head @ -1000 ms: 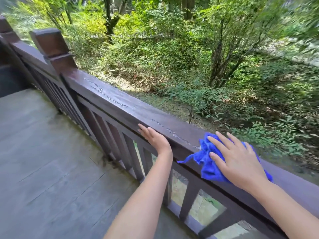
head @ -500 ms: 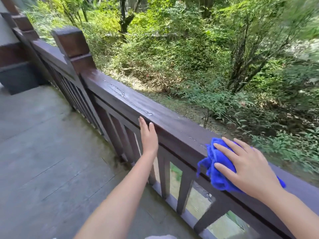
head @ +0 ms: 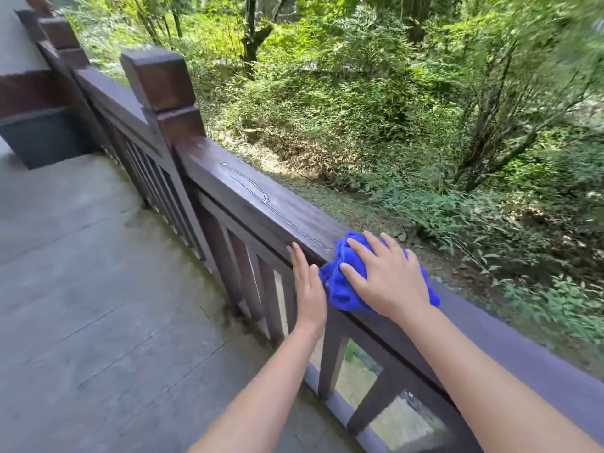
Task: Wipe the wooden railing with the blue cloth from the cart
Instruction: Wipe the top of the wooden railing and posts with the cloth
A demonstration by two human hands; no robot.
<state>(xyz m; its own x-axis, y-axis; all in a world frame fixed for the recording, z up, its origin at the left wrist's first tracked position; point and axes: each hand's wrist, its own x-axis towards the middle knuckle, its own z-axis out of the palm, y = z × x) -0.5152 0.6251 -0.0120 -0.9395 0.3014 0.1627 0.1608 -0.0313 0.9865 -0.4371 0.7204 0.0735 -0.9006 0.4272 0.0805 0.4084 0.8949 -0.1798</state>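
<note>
One bunched blue cloth [head: 343, 282] pressed on the dark brown wooden railing [head: 248, 197], two hands at work.

The right hand [head: 389, 279] lies flat, fingers spread, on the cloth atop the rail; the left hand [head: 309, 289], fingers together, rests against the rail's near face, just left of the cloth.

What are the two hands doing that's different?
The right hand lies flat on top of the bunched bright blue cloth, pressing it onto the dark brown wooden railing; the left hand is bare and holds nothing. The right hand sits on the railing's top, the left hand against its near side face. Both have straight fingers and touch the same railing, side by side.
</note>
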